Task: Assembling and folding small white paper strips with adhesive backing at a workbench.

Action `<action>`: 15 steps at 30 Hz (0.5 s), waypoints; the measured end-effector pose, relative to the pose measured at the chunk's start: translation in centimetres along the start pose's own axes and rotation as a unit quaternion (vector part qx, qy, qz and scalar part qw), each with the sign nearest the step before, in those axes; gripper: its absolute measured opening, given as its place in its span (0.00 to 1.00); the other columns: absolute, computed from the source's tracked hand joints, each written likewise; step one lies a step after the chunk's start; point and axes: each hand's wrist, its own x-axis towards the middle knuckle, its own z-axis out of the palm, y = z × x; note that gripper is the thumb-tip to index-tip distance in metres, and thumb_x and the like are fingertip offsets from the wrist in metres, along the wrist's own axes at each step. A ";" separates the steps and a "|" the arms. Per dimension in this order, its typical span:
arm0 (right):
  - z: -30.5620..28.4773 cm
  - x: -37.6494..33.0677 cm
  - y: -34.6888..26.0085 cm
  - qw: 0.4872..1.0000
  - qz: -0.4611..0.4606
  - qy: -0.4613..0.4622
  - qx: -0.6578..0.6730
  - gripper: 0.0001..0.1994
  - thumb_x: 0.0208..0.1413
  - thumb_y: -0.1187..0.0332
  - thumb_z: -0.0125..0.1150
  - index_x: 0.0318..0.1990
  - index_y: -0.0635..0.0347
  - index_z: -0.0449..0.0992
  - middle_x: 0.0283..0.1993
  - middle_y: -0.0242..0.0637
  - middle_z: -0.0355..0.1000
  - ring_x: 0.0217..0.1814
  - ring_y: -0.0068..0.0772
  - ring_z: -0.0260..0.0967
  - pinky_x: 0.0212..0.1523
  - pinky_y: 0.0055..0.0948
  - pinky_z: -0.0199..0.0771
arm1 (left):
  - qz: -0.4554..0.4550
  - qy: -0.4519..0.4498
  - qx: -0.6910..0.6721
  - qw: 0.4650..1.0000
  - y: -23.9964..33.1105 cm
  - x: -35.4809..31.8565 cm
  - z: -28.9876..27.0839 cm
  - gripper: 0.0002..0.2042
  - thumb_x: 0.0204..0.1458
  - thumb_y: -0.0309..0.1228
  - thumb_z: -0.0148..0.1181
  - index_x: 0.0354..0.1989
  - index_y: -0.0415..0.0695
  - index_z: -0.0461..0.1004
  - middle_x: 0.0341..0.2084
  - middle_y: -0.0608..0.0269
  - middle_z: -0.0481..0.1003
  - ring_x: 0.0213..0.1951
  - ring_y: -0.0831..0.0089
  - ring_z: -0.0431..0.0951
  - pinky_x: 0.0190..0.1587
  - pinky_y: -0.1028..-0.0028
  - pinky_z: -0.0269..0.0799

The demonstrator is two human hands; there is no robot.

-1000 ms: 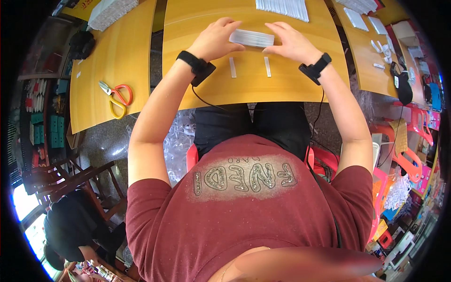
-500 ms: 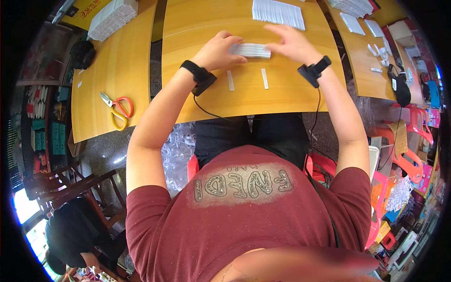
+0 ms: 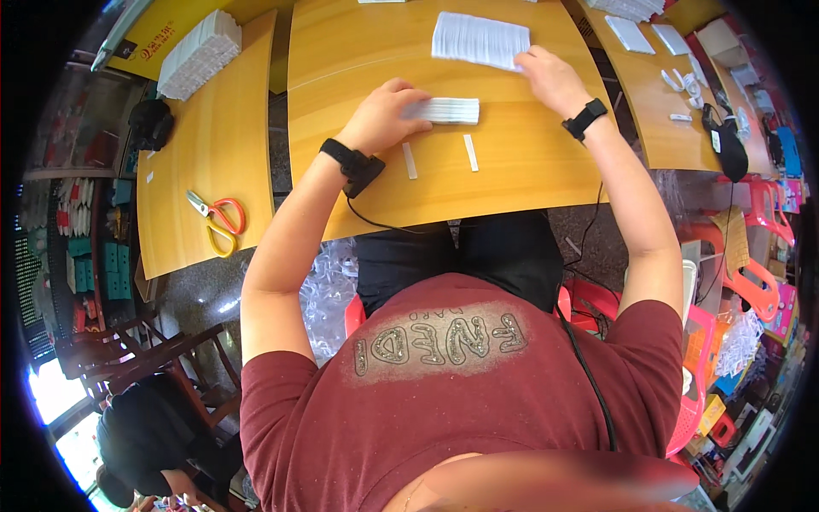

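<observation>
My left hand (image 3: 384, 117) grips the left end of a small stack of flat white strips (image 3: 454, 111) lying on the yellow wooden table (image 3: 350, 64). At the near right corner of a long row of tightly packed white strips (image 3: 479, 39), my right hand (image 3: 553, 83) has its thumb and fingers closed on the edge. How many strips it pinches cannot be made out. Two single white strips lie apart nearer to me, one (image 3: 409, 160) on the left and one (image 3: 471, 154) on the right.
Orange-and-yellow-handled scissors (image 3: 217, 224) and a tall white stack (image 3: 200, 55) rest on the left table. On the right table are white packs (image 3: 630, 35), white cables (image 3: 685, 85) and a black pouch (image 3: 723, 143). Cables run from my wrist straps. Another person (image 3: 162, 435) is at lower left.
My right hand has left the small stack and moved out to the right, onto the long row's corner. My left hand stays on the small stack. The whole view has shifted slightly.
</observation>
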 end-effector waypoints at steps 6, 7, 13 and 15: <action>0.8 -1.0 4.0 0.989 0.085 0.071 -0.098 0.23 0.63 0.68 0.52 0.66 0.48 0.67 0.65 0.53 0.64 0.61 0.57 0.68 0.61 0.44 0.71 | -0.021 -0.015 -0.031 0.999 -0.2 -0.5 -0.3 0.22 0.47 0.37 0.69 0.51 0.46 0.78 0.48 0.53 0.74 0.52 0.54 0.74 0.55 0.63 0.72; 1.1 -0.7 2.7 0.993 0.096 0.055 -0.045 0.22 0.64 0.64 0.51 0.66 0.48 0.67 0.66 0.54 0.63 0.62 0.57 0.67 0.61 0.44 0.70 | -0.020 -0.013 -0.032 0.999 -0.1 -0.6 -0.3 0.22 0.47 0.38 0.69 0.51 0.46 0.78 0.48 0.53 0.74 0.52 0.54 0.74 0.56 0.64 0.71; 2.8 0.9 1.0 0.997 0.065 0.033 -0.016 0.23 0.64 0.56 0.52 0.65 0.50 0.68 0.65 0.53 0.65 0.62 0.54 0.67 0.61 0.43 0.69 | -0.009 -0.005 -0.023 1.000 -0.2 -0.3 0.1 0.22 0.47 0.38 0.69 0.52 0.47 0.78 0.48 0.53 0.74 0.52 0.54 0.74 0.56 0.64 0.71; 3.4 1.9 2.8 0.997 0.019 0.070 -0.014 0.23 0.64 0.56 0.53 0.65 0.50 0.68 0.64 0.52 0.66 0.62 0.54 0.67 0.61 0.42 0.70 | -0.001 -0.007 -0.020 1.000 0.2 0.8 0.7 0.22 0.47 0.38 0.69 0.52 0.47 0.78 0.49 0.53 0.74 0.52 0.54 0.74 0.56 0.63 0.71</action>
